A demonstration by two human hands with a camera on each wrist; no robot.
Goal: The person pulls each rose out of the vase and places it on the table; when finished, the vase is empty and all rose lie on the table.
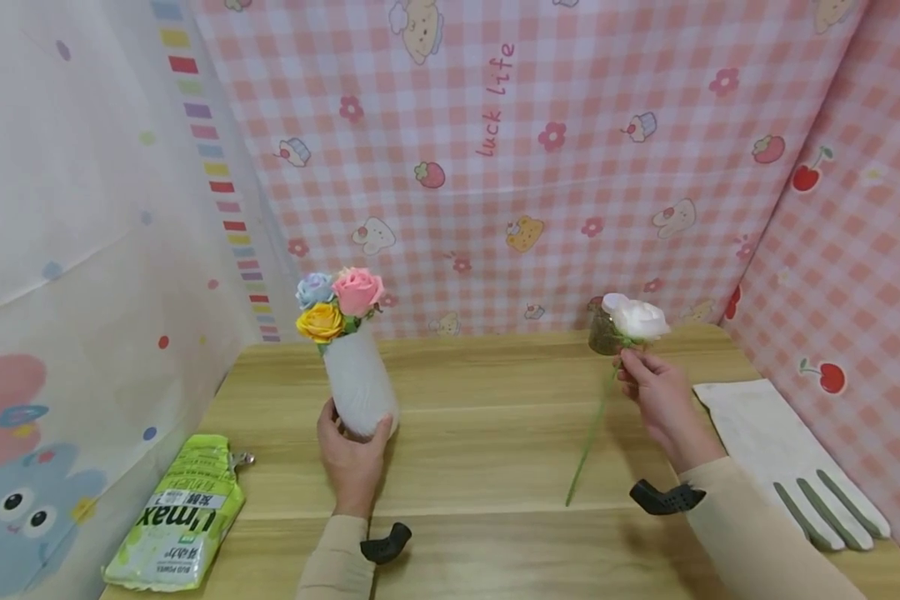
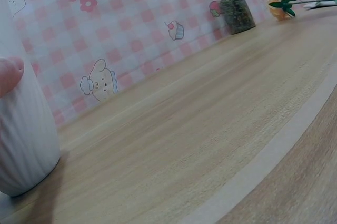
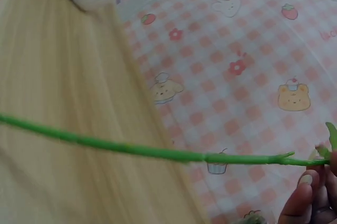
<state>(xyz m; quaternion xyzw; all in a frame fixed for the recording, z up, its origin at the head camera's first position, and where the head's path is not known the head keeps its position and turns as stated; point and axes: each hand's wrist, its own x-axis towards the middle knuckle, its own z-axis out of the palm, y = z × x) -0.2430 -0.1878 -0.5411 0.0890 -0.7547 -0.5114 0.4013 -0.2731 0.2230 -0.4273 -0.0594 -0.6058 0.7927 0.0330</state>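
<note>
My left hand [image 1: 354, 458] grips the lower part of a white ribbed vase [image 1: 360, 379], its thumb on the right side. The vase leans slightly in the head view. Pink [image 1: 357, 290], blue [image 1: 315, 290] and yellow [image 1: 320, 322] artificial roses stand in its mouth. At the right, my right hand [image 1: 663, 400] pinches a white artificial rose [image 1: 640, 319] just under its bloom. Its long green stem [image 1: 591, 442] slants down toward the table; the right wrist view shows the stem [image 3: 131, 149] running left from my fingertips.
A jar with dark contents [image 1: 603, 333] stands at the back edge. In the left wrist view a peach flower [image 2: 279, 8] lies beyond it. White gloves [image 1: 765, 425] lie on the right, a clipped green bag [image 1: 183, 517] on the left. Printed cloth [image 1: 525, 183] hangs behind.
</note>
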